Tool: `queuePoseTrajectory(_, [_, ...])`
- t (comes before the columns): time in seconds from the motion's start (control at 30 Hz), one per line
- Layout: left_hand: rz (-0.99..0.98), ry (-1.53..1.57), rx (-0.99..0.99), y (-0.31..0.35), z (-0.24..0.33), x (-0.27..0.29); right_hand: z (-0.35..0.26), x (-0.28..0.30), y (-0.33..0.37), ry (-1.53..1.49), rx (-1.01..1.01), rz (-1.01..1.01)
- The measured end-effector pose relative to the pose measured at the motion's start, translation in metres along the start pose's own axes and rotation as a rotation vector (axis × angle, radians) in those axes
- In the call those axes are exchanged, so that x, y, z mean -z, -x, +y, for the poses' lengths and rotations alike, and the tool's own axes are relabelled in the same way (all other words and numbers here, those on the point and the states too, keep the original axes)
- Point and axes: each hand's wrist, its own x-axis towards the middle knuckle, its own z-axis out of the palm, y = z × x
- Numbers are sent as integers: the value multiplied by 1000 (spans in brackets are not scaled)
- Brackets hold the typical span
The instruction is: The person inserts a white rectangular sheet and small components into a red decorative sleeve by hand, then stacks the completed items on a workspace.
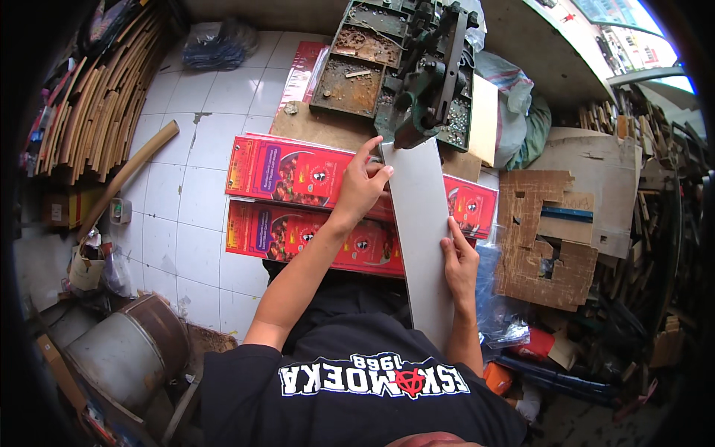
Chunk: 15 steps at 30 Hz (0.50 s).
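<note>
I wear a black T-shirt (pixel 357 416) with a loose, short left sleeve (pixel 240 372). Bold white block lettering (pixel 331 379) spans its chest, a round red emblem (pixel 412 383) set among the letters and a smaller white row (pixel 378 363) nearer the hem. My left hand (pixel 360 190) and right hand (pixel 460 261) are bare.

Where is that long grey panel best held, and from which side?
Likely by its long edges, coming from left and right: the panel is flat and narrow, its far end reaches the press, and the right hand lies at its right edge.
</note>
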Motion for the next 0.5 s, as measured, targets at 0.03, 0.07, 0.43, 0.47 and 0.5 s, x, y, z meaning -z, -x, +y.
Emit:
queuePoseTrajectory(0.03, [4, 0, 2, 1, 0, 0, 0, 0, 1, 15, -4, -1])
queuePoseTrajectory(0.07, [8, 0, 3, 1, -1, 0, 0, 0, 1, 30, -7, -2])
queuePoseTrajectory(0.43, [-10, 55, -7, 1, 0, 1, -2, -1, 3, -31, -16, -8])
queuePoseTrajectory(0.47, [-14, 76, -7, 1, 0, 1, -3, 0, 3, -24, -28, -11])
queuePoseTrajectory(0.5, [-18, 97, -9, 1, 0, 0, -4, 0, 3, -16, -39, -13])
